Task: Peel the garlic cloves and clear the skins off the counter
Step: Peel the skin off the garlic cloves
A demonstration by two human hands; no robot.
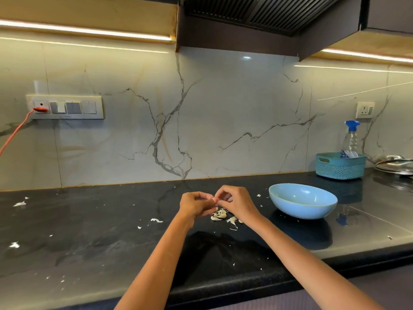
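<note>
My left hand (196,203) and my right hand (234,200) meet above the black counter (111,231), fingers curled, pinching a small garlic clove (213,199) between them; most of the clove is hidden by the fingertips. Just below the hands lies a little heap of pale garlic skins (220,215), with more skins (232,220) under my right wrist. Loose white skin flakes (156,220) are scattered over the counter, some far left (19,204). A light blue bowl (302,201) stands to the right of my right hand.
A teal perforated basket (340,166) holding a spray bottle (351,137) stands at the back right, beside a glass pot lid (395,165). An orange cable (15,133) hangs from the wall socket at left. The counter's front edge runs close below my forearms.
</note>
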